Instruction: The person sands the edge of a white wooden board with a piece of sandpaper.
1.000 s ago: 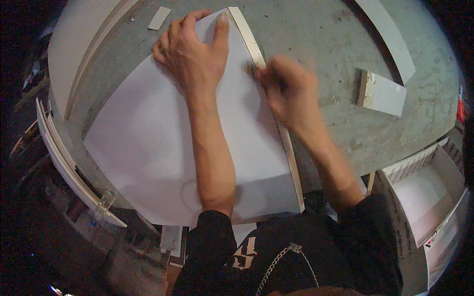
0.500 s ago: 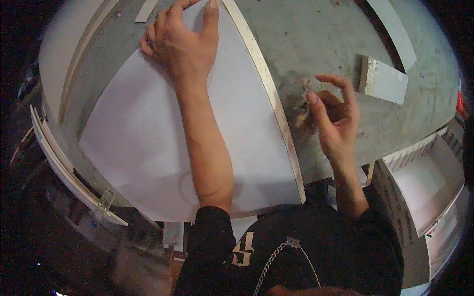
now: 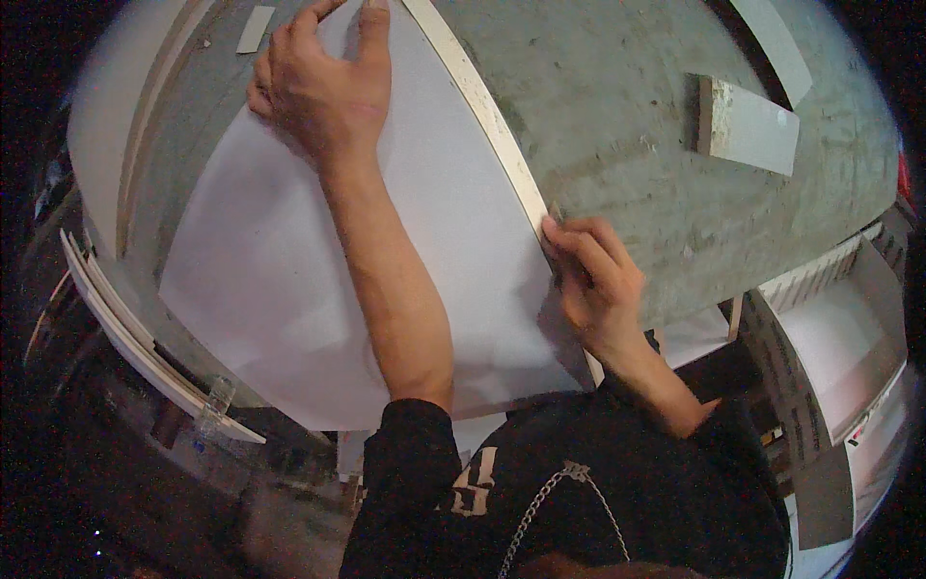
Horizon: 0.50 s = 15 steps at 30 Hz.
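Note:
A large white board (image 3: 251, 261) lies in front of me, with a pale, rough edge (image 3: 492, 116) running down its right side. My left hand (image 3: 328, 92) spans its narrow far end. The fingers curl at the left side and the thumb reaches toward the right edge, its tip near the picture's top rim. Against the right edge, my right hand (image 3: 598, 275) is closed in a pinch at the board's side. A small tan tip shows at its fingertips; what the hand holds is mostly hidden.
The board rests on a worn grey-green tabletop (image 3: 617, 125). A short white-faced block (image 3: 757, 130) lies at the right, below a curved white strip (image 3: 772, 43). A small pale piece (image 3: 255, 29) sits far left. Open white box-like pieces (image 3: 839, 328) stand at lower right, off the table.
My right hand has moved left from over the table to the board's right edge, its fingers drawing together. My left hand keeps its place on the board; the view has shifted slightly.

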Motion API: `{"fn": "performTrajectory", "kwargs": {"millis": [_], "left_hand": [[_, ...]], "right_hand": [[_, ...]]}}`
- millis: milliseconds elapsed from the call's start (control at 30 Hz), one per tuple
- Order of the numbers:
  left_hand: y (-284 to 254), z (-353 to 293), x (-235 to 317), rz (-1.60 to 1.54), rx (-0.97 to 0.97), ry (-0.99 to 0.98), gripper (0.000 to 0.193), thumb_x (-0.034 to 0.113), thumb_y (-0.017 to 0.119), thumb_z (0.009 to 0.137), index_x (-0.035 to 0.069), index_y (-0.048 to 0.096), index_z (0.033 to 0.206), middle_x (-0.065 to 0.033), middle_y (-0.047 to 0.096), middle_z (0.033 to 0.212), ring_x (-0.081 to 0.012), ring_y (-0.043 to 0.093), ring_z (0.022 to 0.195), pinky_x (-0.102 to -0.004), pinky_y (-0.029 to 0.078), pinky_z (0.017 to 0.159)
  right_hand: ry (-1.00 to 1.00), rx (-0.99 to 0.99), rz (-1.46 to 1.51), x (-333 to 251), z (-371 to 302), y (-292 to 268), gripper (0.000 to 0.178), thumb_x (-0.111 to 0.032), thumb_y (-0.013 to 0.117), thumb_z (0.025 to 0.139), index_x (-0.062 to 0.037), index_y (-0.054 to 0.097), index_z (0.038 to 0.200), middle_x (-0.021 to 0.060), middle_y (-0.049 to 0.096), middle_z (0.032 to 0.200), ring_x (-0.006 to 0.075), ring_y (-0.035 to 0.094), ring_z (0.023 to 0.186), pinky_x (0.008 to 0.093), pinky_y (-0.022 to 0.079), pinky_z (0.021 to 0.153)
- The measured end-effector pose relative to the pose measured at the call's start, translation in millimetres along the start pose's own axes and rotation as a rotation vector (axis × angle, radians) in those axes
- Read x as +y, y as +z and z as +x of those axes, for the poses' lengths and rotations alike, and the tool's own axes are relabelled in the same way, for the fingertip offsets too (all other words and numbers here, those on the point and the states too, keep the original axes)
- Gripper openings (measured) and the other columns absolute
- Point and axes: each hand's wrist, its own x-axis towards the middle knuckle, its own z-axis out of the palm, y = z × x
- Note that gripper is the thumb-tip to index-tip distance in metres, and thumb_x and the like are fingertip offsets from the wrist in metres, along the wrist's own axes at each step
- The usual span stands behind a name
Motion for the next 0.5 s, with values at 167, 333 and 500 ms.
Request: {"fn": "performTrajectory", "kwargs": {"millis": [167,333,500], "left_hand": [[10.2,1.2,1.9,-0.038,0.007,0.028,0.037,0.040,0.073,0.090,0.010,0.070,0.111,-0.0102,0.068,0.114,-0.0333,0.059,0.114,-0.0489,0.037,0.105],[6.0,-0.7,3.3,0.021,-0.028,-0.030,0.038,0.040,0.073,0.089,0.010,0.069,0.112,-0.0096,0.067,0.116,-0.0320,0.057,0.117,-0.0493,0.035,0.107],[9.3,1.7,10.9,0.010,-0.051,-0.059,0.039,0.041,0.073,0.089,0.010,0.070,0.112,-0.0097,0.067,0.116,-0.0327,0.056,0.119,-0.0494,0.034,0.108]], "right_hand": [[-0.021,0.017,-0.004,-8.9,47.4,4.6,0.036,0.012,0.065,0.081,-0.0035,0.068,0.113,0.0148,0.064,0.101,0.0331,0.068,0.089,0.0371,0.055,0.074],[0.034,-0.040,0.047,-3.1,15.8,-2.5,0.036,0.012,0.063,0.080,-0.0022,0.066,0.113,0.0145,0.063,0.101,0.0341,0.067,0.089,0.0374,0.054,0.076],[0.010,-0.041,0.084,0.2,45.6,-1.2,0.038,0.012,0.063,0.079,-0.0028,0.067,0.113,0.0144,0.063,0.102,0.0343,0.067,0.090,0.0364,0.054,0.077]]}}
